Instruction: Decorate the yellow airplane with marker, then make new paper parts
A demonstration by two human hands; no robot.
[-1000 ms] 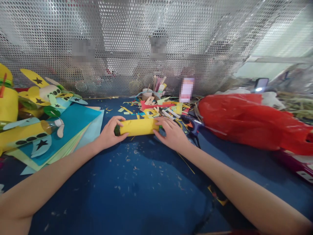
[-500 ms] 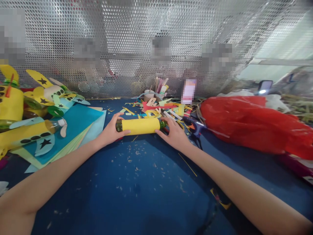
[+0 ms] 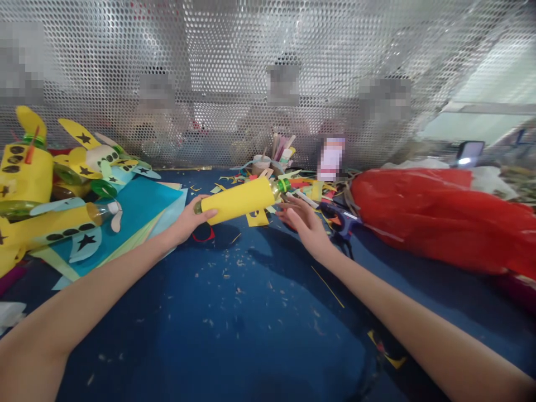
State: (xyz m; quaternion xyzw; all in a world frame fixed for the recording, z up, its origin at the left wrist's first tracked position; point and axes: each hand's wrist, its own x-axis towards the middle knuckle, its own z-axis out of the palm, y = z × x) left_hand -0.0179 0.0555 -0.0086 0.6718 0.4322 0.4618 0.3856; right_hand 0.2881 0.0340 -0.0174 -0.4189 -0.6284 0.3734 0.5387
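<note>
A plastic bottle (image 3: 238, 200) wrapped in yellow paper is held above the blue table, tilted with its green-capped neck up to the right. My left hand (image 3: 193, 218) grips its base end, thumb on the yellow paper. Just below and right of the cap, my right hand (image 3: 306, 222) is apart from the bottle, fingers spread and holding nothing. Under the bottle lie a cut piece of yellow paper (image 3: 257, 218) and a red ring-shaped item (image 3: 204, 237).
Bottles decorated as yellow planes (image 3: 54, 226) and blue paper sheets (image 3: 144, 202) lie left. Paper scraps, craft sticks (image 3: 280, 146) and a glue gun (image 3: 341, 219) are at the back. A red plastic bag (image 3: 419, 218) fills the right. Small bits litter the blue table (image 3: 218, 335).
My right hand has let go of the bottle's capped end and opened. That end has risen, so the bottle now slants, still held by my left hand.
</note>
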